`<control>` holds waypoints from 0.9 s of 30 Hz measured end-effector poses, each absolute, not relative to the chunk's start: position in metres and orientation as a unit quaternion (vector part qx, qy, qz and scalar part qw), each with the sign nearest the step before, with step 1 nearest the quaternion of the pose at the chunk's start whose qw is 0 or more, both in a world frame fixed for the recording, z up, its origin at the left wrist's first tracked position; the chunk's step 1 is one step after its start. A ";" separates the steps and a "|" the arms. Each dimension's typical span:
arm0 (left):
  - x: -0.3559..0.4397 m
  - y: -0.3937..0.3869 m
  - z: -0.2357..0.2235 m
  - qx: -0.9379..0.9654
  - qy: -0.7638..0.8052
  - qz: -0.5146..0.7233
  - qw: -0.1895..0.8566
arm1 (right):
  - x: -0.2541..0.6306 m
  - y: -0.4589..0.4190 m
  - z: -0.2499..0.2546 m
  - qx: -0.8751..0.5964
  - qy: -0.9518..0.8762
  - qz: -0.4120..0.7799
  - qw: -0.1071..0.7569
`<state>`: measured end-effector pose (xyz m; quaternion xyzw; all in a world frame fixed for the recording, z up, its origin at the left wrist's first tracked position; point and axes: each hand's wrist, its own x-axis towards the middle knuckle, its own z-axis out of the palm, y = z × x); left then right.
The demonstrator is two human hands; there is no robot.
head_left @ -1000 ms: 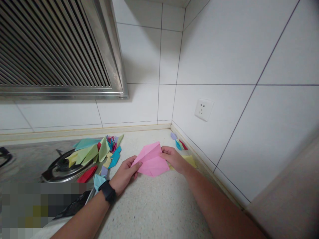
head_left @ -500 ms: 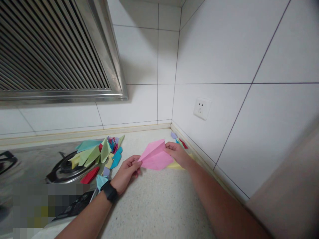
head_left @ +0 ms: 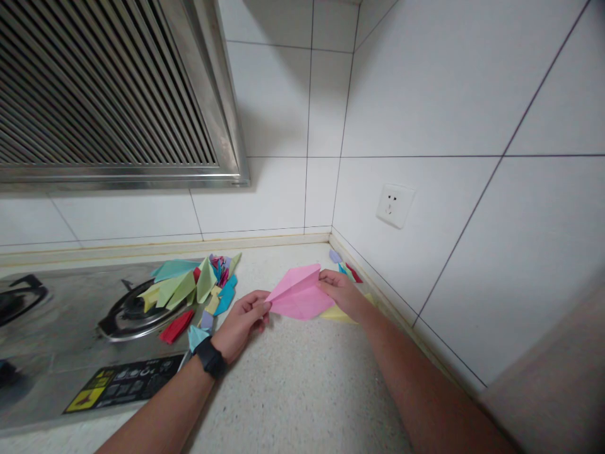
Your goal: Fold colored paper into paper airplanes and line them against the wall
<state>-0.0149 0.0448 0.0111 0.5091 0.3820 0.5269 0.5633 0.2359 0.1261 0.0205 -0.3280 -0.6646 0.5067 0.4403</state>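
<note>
A pink folded paper (head_left: pixel 302 295), shaped like a paper plane with a crease along it, is held up over the counter between both hands. My left hand (head_left: pixel 248 321), with a black watch at the wrist, pinches its pointed left end. On the upper right edge, my right hand (head_left: pixel 343 291) grips it between thumb and fingers. Yellow paper (head_left: pixel 338 313) lies partly hidden behind the pink piece and my right hand. Close to my left hand lie a light blue folded paper (head_left: pixel 197 337) and a blue folded paper (head_left: pixel 225 296).
Green paper planes (head_left: pixel 174 289) and other coloured pieces lie over the gas burner (head_left: pixel 135 312) at left. A red folded paper (head_left: pixel 176 326) rests on the stove. Small folded papers (head_left: pixel 347 271) sit by the right wall, below a socket (head_left: pixel 396 205). A range hood (head_left: pixel 231 176) overhangs the stove.
The pink paper has tilted, showing its central fold more clearly. My left hand has slid its grip to the pointed end, and both hands have moved slightly right. The view has shifted a little.
</note>
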 end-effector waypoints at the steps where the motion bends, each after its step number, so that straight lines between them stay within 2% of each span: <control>1: -0.015 0.045 0.011 0.509 0.383 0.527 0.562 | 0.236 0.126 0.021 -0.328 -0.664 0.508 0.440; 27: -0.017 0.049 0.007 0.512 0.404 0.512 0.559 | 0.241 0.129 0.022 -0.321 -0.658 0.510 0.452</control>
